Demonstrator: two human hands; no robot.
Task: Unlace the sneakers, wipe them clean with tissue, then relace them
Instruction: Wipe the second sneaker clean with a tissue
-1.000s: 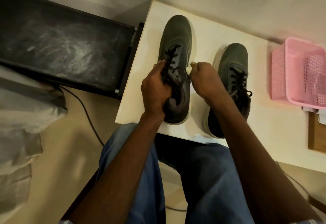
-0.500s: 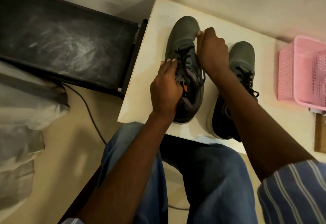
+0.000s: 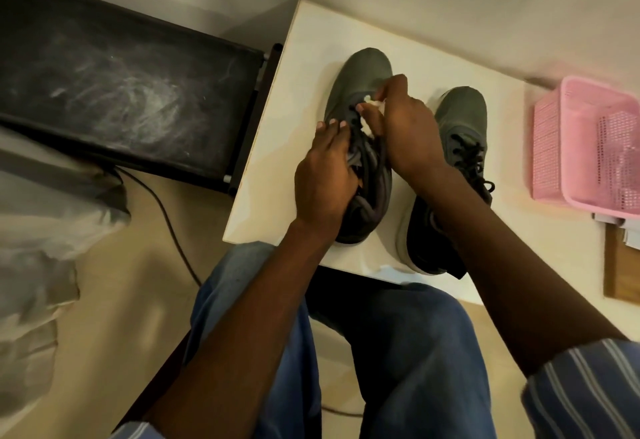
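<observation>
I see a cream-white counter (image 3: 346, 40) set against a pale wall, filling the upper middle of the frame. Upper left, beside it, sits a black dusty-topped stand (image 3: 114, 92); a black cable (image 3: 166, 220) runs over the beige floor below it. Crumpled pale plastic (image 3: 38, 231) lies at the left edge. At the right edge a pink perforated basket (image 3: 561, 148) stands on the counter; contents too blurred to tell. Two grey sneakers rest on the counter, toes pointing up-frame. Left sneaker (image 3: 363, 71) is at centre; my left hand (image 3: 322, 179) grips its collar, fingers curled around the opening. My right hand (image 3: 405, 120) pinches a white tissue (image 3: 370, 109) against that sneaker's lace area. The right sneaker (image 3: 464, 116), black laces tied, stands just beside it, partly under my right forearm. Blue jeans and a striped sleeve at the bottom.
</observation>
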